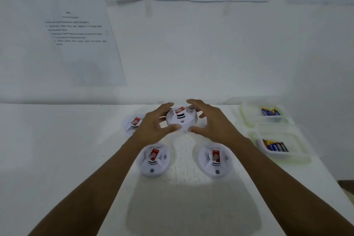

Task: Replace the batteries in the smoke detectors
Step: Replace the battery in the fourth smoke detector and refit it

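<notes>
Forearms (107,174) flank near detectors (153,159); fingers (172,127) grip far detector (182,120).

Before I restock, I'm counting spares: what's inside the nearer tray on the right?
The nearer tray holds blue-and-black batteries side by side; anything beneath them is hidden.

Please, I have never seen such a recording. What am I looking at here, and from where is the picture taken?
There is no machine here. A person wears one camera on the head, and it looks down at their own arms. The left hand and the right hand curl around one white smoke detector. Three more detectors lie on the white table. At the right stand two clear boxes with batteries inside. Printed papers hang on the wall.
</notes>
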